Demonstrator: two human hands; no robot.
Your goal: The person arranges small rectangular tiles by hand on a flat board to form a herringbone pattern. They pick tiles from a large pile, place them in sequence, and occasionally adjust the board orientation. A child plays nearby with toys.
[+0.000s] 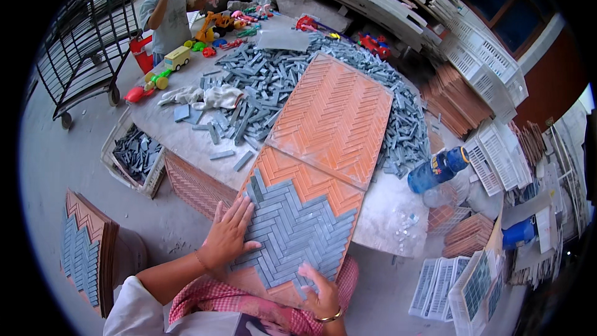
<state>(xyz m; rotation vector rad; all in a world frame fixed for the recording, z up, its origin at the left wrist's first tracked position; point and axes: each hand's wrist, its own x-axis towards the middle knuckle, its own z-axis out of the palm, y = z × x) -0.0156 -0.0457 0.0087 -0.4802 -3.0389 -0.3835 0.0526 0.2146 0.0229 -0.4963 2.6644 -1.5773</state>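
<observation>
From the person's lap [208,302] to the table [388,221] stretches an orange herringbone tray [278,165], partly filled with grey tiles [298,224]. The left hand [229,233] lies flat, fingers spread, at their left edge; the right hand [322,295] bends at the lower right, its grip unclear. A second tray [333,115] hides part of the tile heap [264,68].

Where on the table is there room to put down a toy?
There's bare tabletop between the orange panels and the blue bottle, with shiny bits lower down. Another bare spot is between the white gloves and the crate of dark pieces. It's crowded around the far panel, where grey tiles pile up, and among the toys.
</observation>
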